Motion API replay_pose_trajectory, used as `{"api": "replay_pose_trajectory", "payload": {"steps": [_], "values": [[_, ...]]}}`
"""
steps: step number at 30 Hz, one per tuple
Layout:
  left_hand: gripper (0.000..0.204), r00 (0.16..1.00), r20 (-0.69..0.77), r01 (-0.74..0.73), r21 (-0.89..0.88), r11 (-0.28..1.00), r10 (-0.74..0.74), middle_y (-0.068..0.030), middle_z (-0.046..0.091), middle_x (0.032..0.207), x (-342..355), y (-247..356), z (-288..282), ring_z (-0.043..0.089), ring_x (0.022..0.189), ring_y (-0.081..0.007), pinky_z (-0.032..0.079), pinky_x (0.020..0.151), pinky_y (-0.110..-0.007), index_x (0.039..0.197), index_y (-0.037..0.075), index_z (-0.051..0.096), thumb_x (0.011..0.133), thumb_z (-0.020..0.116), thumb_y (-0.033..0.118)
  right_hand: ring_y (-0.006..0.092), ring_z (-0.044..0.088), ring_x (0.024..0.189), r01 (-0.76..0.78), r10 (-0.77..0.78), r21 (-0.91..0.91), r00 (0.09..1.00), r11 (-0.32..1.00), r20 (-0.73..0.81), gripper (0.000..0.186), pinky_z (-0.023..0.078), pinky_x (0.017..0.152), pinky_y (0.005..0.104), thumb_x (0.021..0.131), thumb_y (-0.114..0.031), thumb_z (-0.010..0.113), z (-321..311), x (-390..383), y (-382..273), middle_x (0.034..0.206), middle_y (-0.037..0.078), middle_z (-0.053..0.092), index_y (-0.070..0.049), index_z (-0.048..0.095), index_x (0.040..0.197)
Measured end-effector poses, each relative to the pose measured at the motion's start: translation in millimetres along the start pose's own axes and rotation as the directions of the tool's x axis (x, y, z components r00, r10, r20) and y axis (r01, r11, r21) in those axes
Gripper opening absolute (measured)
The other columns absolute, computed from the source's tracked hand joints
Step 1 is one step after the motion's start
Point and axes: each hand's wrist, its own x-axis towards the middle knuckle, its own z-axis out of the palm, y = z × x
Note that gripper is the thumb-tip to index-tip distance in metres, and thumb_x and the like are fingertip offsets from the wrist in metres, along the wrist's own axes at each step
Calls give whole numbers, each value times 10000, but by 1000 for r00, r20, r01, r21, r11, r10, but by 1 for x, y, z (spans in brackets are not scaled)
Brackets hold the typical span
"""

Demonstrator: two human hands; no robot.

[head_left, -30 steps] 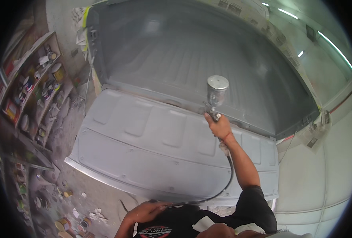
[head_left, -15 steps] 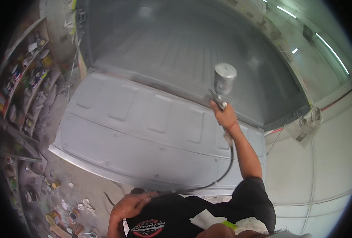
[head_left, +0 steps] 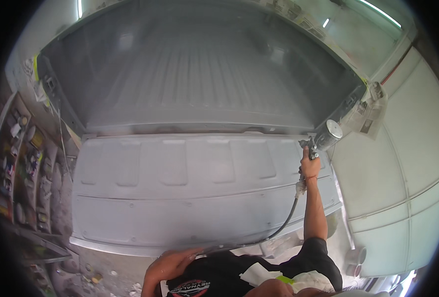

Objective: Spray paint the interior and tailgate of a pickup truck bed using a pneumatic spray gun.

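Observation:
My right hand [head_left: 310,166] is wrapped round the handle of a spray gun [head_left: 308,144]. A silvery paint cup [head_left: 330,132] sits on top of the gun, tilted to the right. The gun is over the right end of a lowered pickup tailgate [head_left: 180,213], which is coated light grey with recessed panels. From the gun's handle a dark air hose [head_left: 285,226] curves down and left to my left hand [head_left: 182,256]. That hand is closed around the hose near my body, its fingers partly hidden.
Beyond the tailgate lies the ribbed dark grey truck bed [head_left: 180,79]. Masking newspaper [head_left: 368,116] hangs at its right corner. Shelves of cans [head_left: 24,173] stand on the left. A pale panelled wall [head_left: 383,178] rises on the right, with a bucket [head_left: 356,256] low beside it.
My right hand has carried the spray gun rightward along the tailgate to its right end, and the cup now leans right. The view has shifted too. My left hand stays at the hose.

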Motion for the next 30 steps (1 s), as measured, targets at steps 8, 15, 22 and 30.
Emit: {"api": "replay_pose_trajectory", "payload": {"steps": [8, 15, 22, 30], "values": [[320, 982, -188, 13, -61, 998, -25, -57, 516, 629, -151, -97, -110, 474, 597, -113, 423, 614, -251, 1326, 141, 625, 1019, 542, 176, 139, 503, 413, -184, 101, 520, 978, 834, 184, 446, 437, 366, 313, 934, -486, 647, 96, -144, -106, 608, 43, 535, -63, 537, 846], [312, 978, -151, 101, -272, 957, -146, 33, 459, 639, -276, -197, -218, 406, 638, -63, 375, 604, -224, 1308, 95, 644, 1037, 536, 205, 140, 504, 416, -255, 107, 549, 952, 796, 287, 435, 431, 369, 308, 931, -472, 656, 171, -299, -233, 615, 49, 541, -58, 543, 862], [307, 975, -117, 161, -224, 961, -191, -37, 498, 617, -354, -262, -285, 419, 598, -94, 418, 612, -247, 1310, 115, 641, 1018, 557, 163, 130, 496, 415, -221, 3, 487, 913, 845, 408, 438, 423, 363, 294, 933, -472, 646, 223, -392, -334, 621, 46, 538, -52, 544, 861], [335, 975, -211, -12, -362, 932, -69, -67, 720, 960, -374, -289, -295, 588, 852, -103, 474, 817, -254, 1323, 52, 621, 1041, 528, 206, 129, 516, 427, -136, -119, 407, 832, 903, 542, 461, 432, 371, 290, 928, -470, 656, 278, -446, -406, 637, 54, 565, -13, 604, 937]]}}
